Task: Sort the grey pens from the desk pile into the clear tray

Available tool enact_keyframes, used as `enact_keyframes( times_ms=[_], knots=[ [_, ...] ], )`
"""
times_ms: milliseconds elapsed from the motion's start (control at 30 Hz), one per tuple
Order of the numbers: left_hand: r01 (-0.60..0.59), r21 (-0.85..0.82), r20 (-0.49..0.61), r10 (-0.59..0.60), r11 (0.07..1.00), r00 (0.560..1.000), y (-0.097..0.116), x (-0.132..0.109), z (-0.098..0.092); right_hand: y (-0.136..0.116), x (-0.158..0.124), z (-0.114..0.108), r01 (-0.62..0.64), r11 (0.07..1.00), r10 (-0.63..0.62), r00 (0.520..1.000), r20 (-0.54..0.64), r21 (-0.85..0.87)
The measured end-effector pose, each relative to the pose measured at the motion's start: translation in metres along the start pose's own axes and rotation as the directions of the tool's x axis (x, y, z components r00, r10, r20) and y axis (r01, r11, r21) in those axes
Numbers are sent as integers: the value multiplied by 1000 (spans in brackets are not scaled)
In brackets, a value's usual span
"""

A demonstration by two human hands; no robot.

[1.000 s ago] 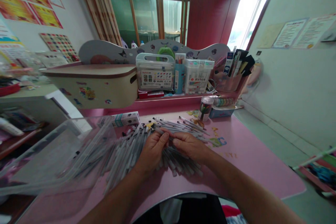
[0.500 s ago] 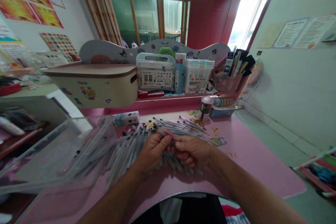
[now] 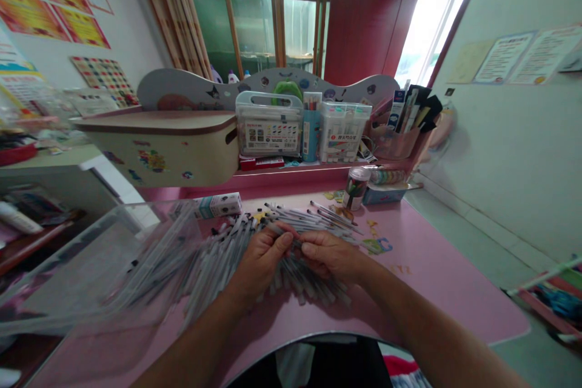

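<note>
Over the middle of the pink desk, my left hand [image 3: 266, 253] is closed in a pinch around a translucent pen [image 3: 276, 229]. My right hand [image 3: 331, 253] meets it fingertip to fingertip, thumb and fingers pinched at the pen's near end; exactly what sits between them is hidden. Beneath and left of my hands spreads a pile of clear, dark-tipped pens [image 3: 222, 260]. More thin pens or refills [image 3: 309, 218] lie beyond my fingers, and pale barrels [image 3: 313, 288] fan out below my right hand.
A clear plastic bin [image 3: 104, 267] with several pens inside stands at the left, tilted. Behind the pile lie a white box [image 3: 218, 205] and a lidded jar [image 3: 356, 188]. A cream storage box [image 3: 168, 151] and marker cases [image 3: 269, 127] line the shelf above the desk [image 3: 431, 273].
My right hand has turned slightly and lifted a little, its lower fingers now less visible. Both hands stay pinched together in the same place, and the piles look unchanged.
</note>
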State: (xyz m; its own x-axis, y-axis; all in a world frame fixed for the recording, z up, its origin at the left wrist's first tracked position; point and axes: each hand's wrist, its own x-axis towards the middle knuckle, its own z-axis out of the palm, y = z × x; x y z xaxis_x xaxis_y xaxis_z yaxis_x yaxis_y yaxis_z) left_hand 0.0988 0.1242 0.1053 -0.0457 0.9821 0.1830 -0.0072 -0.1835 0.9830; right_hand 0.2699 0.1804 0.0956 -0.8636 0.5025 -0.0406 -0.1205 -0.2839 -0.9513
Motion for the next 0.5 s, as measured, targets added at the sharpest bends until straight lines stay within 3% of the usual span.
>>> enact_keyframes(
  times_ms=[100, 233, 500],
  knots=[
    [-8, -10, 102, 9, 1000, 995, 4, 0, -4, 0, -2, 0, -59, 993, 54, 997, 51, 98],
    [-23, -12, 147, 25, 1000, 989, 5, -1, -7, -1, -3, 0, -106, 984, 97, 993, 70, 143],
    [-79, 63, 131, 71, 995, 989, 7, -1, -6, 0, 0, -2, 5, 1000, -6, 1000, 27, 22]
  ],
)
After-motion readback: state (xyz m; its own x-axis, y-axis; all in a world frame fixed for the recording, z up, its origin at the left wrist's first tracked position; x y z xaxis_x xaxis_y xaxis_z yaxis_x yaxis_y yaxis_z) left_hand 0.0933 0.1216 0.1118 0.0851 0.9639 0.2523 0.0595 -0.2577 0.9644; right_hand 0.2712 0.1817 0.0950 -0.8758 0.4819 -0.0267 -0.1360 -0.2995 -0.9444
